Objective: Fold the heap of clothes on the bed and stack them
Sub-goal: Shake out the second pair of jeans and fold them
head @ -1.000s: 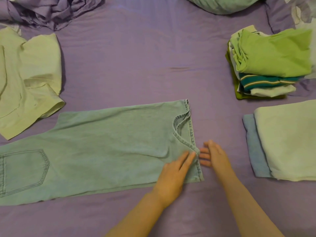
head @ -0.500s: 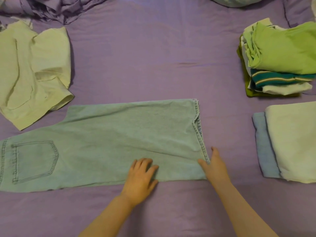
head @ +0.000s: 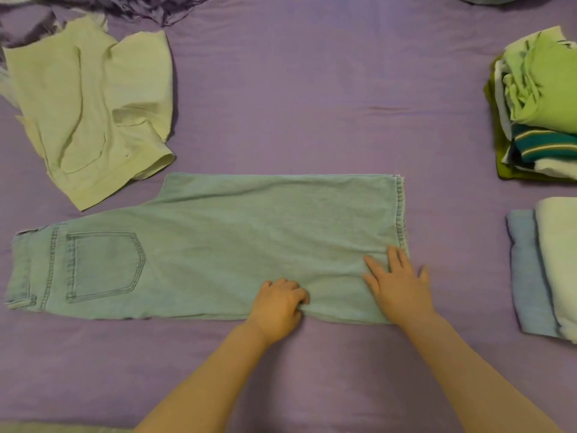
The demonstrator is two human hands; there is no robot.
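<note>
Hands [head: 338,295] on jeans' [head: 218,239] near edge (R end).

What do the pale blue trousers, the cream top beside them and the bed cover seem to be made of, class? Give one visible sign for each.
Pale blue trousers: probably washed denim; matte, faded, with doubled topstitching round the patch pocket and hem.
Cream top: likely soft cotton knit; limp, matte, hemmed sleeve, soft creases.
Bed cover: thin woven purple sheet with a faint sheen and fine wrinkles; the fibre cannot be told.

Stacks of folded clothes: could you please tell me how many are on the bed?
2, both at the right edge: one with a green shirt on top, farther away, and a nearer one with a pale piece over blue. Both are cut off by the frame.
</note>
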